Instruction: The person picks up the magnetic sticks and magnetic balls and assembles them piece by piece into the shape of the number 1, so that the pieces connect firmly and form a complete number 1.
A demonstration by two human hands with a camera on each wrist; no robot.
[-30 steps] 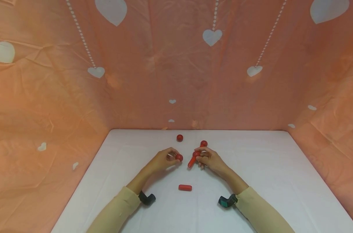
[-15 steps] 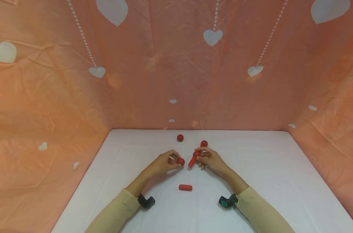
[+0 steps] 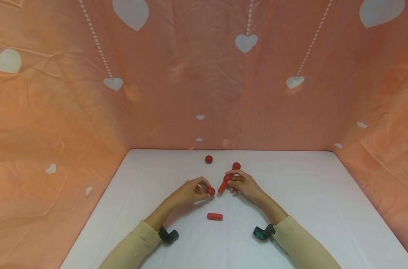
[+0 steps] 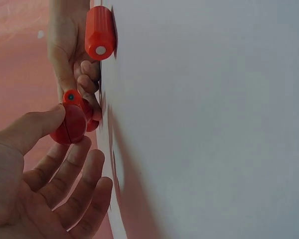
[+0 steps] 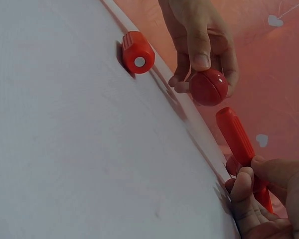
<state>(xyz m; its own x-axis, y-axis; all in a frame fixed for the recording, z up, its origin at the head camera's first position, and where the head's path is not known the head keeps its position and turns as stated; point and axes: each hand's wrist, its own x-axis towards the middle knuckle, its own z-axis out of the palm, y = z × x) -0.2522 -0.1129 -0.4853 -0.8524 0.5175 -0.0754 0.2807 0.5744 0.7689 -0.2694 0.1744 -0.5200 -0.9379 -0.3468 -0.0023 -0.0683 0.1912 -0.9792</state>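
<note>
In the head view my left hand (image 3: 191, 191) pinches a smooth red ball (image 3: 210, 191) between thumb and fingertips, a little above the white table. My right hand (image 3: 247, 185) grips a joined chain of red balls and rods at its middle ball (image 3: 228, 178). One red rod (image 3: 222, 187) of that chain points down toward the left hand's ball, and a small gap parts the two in the right wrist view. At the chain's far end sits another ball (image 3: 236, 165). Fingers partly hide the chain in both wrist views.
A loose red ball (image 3: 209, 159) lies near the table's back edge. Closer to me lies a loose red rod (image 3: 215, 216), with a pale round disc in its end. Orange cloth with white hearts (image 3: 246, 43) walls the white table (image 3: 291, 194) at the back and sides.
My left hand has come down toward me and slightly right, carrying its red ball to beside the rod's lower end. The right hand and its chain have stayed nearly still.
</note>
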